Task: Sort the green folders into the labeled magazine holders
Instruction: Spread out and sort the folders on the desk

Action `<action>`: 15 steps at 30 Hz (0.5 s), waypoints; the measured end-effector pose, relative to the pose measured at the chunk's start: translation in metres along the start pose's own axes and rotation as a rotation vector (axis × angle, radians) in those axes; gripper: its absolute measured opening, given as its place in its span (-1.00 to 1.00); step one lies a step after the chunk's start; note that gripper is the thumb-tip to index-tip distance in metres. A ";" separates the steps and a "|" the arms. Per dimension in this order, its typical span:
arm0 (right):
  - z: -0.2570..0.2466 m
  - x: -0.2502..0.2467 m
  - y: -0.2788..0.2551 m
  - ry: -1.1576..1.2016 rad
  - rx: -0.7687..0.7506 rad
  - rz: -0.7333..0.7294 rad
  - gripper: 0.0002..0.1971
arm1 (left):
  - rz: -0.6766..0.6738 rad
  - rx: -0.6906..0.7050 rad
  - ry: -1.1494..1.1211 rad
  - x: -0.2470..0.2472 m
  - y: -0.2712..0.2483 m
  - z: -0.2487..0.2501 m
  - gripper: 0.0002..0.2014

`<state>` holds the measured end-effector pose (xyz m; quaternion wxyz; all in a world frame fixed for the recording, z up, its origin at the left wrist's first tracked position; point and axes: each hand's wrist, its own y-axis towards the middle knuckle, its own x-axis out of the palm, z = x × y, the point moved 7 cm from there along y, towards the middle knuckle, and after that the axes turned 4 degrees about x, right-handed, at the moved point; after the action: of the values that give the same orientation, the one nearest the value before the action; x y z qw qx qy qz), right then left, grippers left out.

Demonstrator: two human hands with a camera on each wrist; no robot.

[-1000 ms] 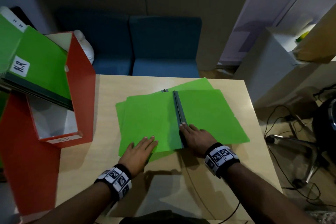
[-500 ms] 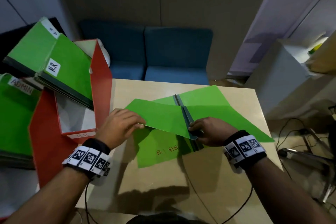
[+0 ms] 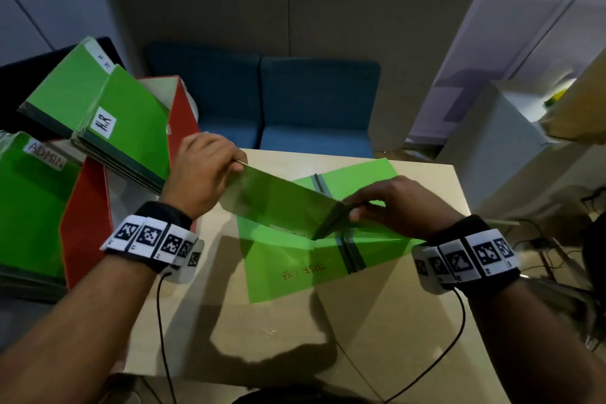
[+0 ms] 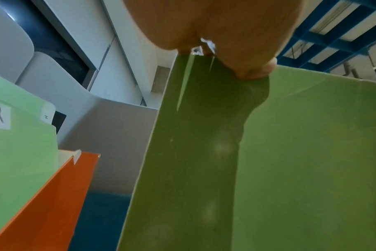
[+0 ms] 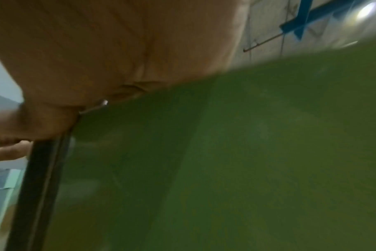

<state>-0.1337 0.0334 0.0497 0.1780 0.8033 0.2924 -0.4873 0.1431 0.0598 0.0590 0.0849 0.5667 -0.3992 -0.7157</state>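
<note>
Lifted green folder [image 3: 278, 203] held mid-frame in head view, above table [image 3: 410, 321], tilted: high end at upper left, spine end lower right. Left hand [image 3: 201, 174] pinches far-left edge, thumb and fingers curled round it; left wrist view shows thumb tip [image 4: 255, 71] pressed on cover. Right hand [image 3: 393, 203] grips dark spine, fingers curled over it; right wrist view blurred, but palm sits on spine edge.

Second folder [image 3: 295, 266] lies open flat on table beneath, red writing on it, reads approx "TASK LIST", upside down. Third folder [image 3: 354, 177] partly under it, toward upper right of pile.

Red magazine holder [image 3: 182, 115] at left of frame, w/ HR-labelled folders [image 3: 131, 131] leaning out of its top. ADMIN-labelled folder [image 3: 29, 207] at far left, in another holder.

Risks from here, as judgement:
- Lifted folder's label not legible in any view → wrong holder if dropped in unread.
- Thin pinch on left edge → cover could flop open or slip, papers spill.
- HR stack leans well out of holder → a nudge w/ incoming folder could tip stack or holder off edge.
- Wrist cable [image 3: 160, 321] trailing over table edge → possible snag during swing to left.
</note>
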 end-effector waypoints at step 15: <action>0.040 -0.008 -0.007 0.020 0.330 0.505 -0.40 | -0.195 -0.052 -0.064 0.050 0.022 -0.011 -0.68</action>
<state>-0.1686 0.0137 0.0381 0.1578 0.8734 0.0021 -0.4608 0.1287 0.0112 0.0355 0.0171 0.5774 -0.3260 -0.7484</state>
